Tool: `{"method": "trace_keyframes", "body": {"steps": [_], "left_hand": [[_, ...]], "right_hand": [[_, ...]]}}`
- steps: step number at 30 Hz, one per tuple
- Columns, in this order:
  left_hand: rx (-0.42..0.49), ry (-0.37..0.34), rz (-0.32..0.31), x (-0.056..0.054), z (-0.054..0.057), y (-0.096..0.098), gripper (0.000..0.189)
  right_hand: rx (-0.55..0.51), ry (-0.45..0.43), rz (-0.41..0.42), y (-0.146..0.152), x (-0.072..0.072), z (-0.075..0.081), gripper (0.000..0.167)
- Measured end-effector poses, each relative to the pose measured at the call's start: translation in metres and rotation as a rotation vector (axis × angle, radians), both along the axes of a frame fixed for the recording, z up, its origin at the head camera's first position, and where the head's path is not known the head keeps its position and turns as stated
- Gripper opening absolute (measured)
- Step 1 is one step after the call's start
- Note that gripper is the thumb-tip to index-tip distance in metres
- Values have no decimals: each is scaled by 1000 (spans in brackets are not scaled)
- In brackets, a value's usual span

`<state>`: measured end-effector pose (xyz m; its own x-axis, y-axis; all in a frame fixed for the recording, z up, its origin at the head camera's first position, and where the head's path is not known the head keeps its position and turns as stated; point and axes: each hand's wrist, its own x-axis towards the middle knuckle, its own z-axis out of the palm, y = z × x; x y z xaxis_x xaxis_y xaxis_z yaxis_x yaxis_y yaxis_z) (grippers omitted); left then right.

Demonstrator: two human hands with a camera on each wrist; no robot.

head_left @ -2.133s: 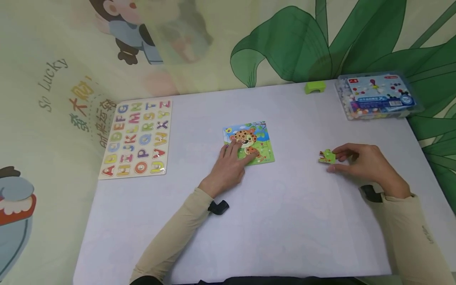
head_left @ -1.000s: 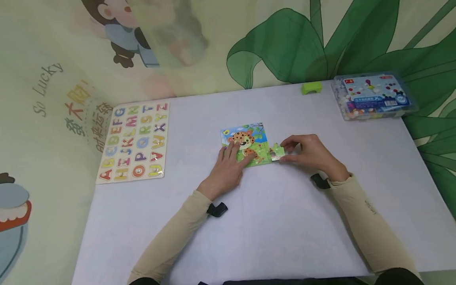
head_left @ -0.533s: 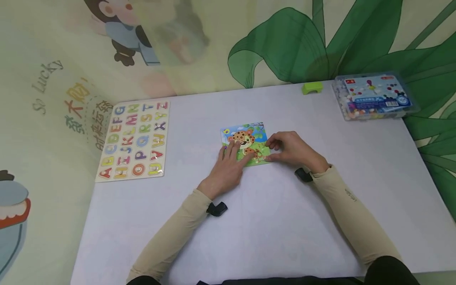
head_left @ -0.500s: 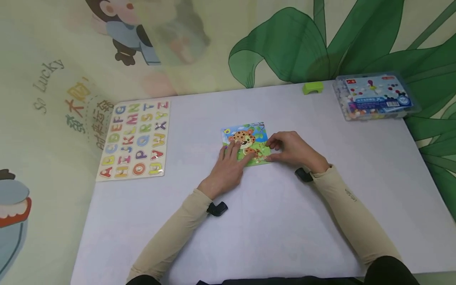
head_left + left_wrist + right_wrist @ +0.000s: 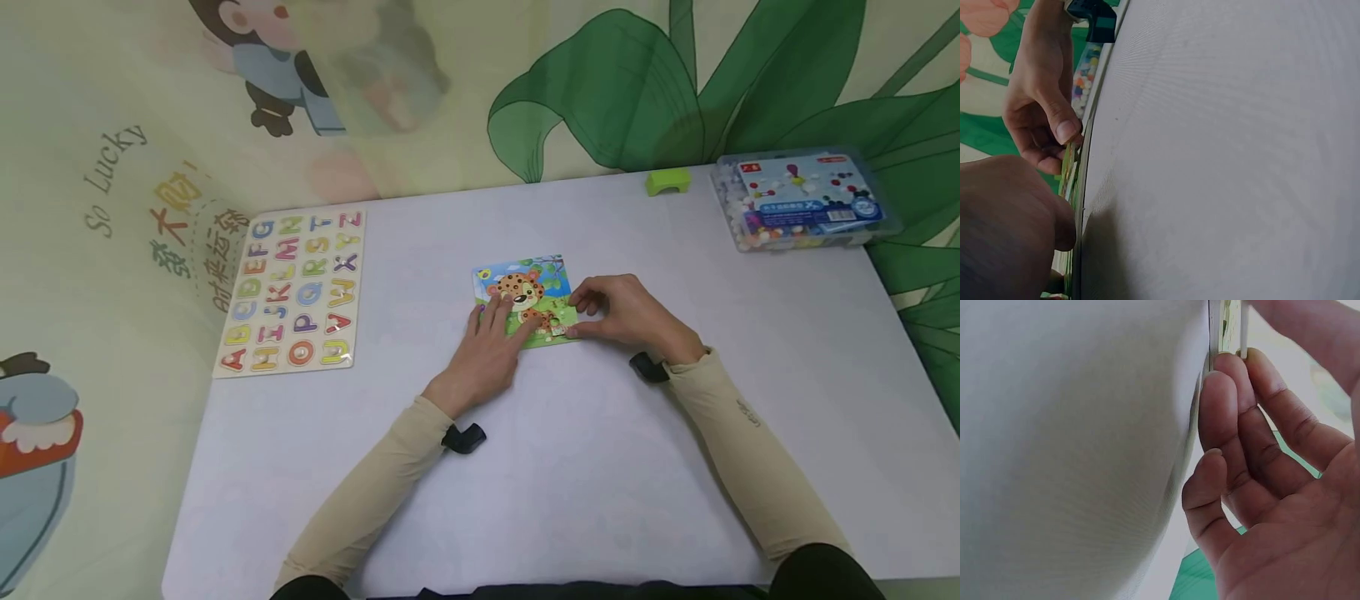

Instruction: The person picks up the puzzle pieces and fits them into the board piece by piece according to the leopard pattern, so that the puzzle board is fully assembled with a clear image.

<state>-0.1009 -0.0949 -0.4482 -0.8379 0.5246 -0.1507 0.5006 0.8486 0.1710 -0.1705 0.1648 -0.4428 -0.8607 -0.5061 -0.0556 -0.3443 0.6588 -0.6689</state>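
Observation:
A leopard jigsaw puzzle (image 5: 555, 273) in a flat square board lies mid-table. My left hand (image 5: 486, 360) rests on its lower left with fingers spread fairly straight. At the lower right of the board, my right hand (image 5: 630, 315) pinches a green puzzle piece (image 5: 562, 315) between thumb and fingers. In the left wrist view, that piece (image 5: 1068, 164) is tilted, partly raised off the board. The right wrist view shows the edge of the piece (image 5: 1244, 331) a small gap from the board (image 5: 1214, 331), with the other fingers curled beside it.
On the left lies a wooden alphabet board (image 5: 288, 292) with coloured letters. A green arch block (image 5: 667, 181) and a clear plastic box (image 5: 810, 200) of small coloured parts stand at the back right. A printed curtain hangs behind the white table (image 5: 570, 467).
My right hand has carried the piece leftward from the right side of the table onto the lower right of the puzzle. The left hand has stayed on the board.

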Motion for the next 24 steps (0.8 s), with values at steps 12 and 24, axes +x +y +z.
{"method": "trace_keyframes", "body": {"steps": [12,24], "left_hand": [[-4,6,-18,0,0,0,61],[-15,72,-64,0,-1,5,62]], "right_hand": [[59,3,49,-9,-5,2,41],[40,26,42,-7,-5,4,30]]}}
